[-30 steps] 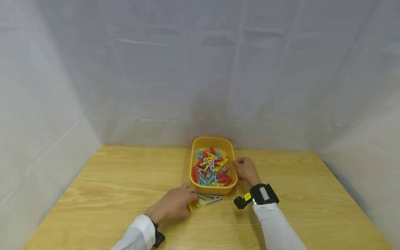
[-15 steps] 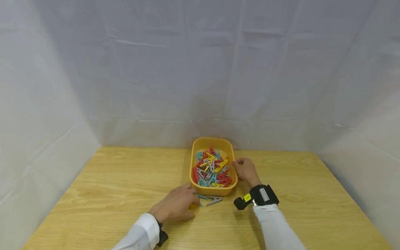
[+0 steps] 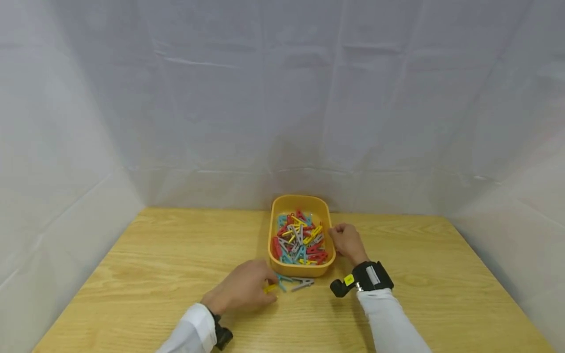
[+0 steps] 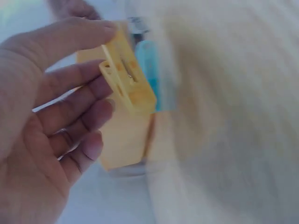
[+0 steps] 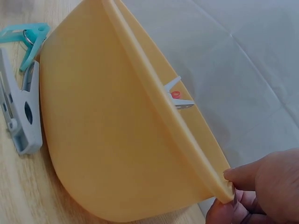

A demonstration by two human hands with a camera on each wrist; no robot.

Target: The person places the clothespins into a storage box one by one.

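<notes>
Blurring yellow peg point(image 4: 127, 80) in left hand point(image 4: 44, 126)

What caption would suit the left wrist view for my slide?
Left hand pinches a yellow clothespin above the wooden table, with a blue clothespin and the yellow tub behind.

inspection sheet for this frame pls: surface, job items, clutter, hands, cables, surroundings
Surface: wooden table, pale grain.
Job's things: yellow clothespin; orange tub filled with mixed-colour clothespins.
Clutter: blue clothespin and grey clothespin lying on the table in front of the tub.
Grippers: left hand pinches the yellow clothespin; right hand grips the tub's rim.
Cables: nothing seen.
Surroundings: white cloth backdrop on three sides.
</notes>
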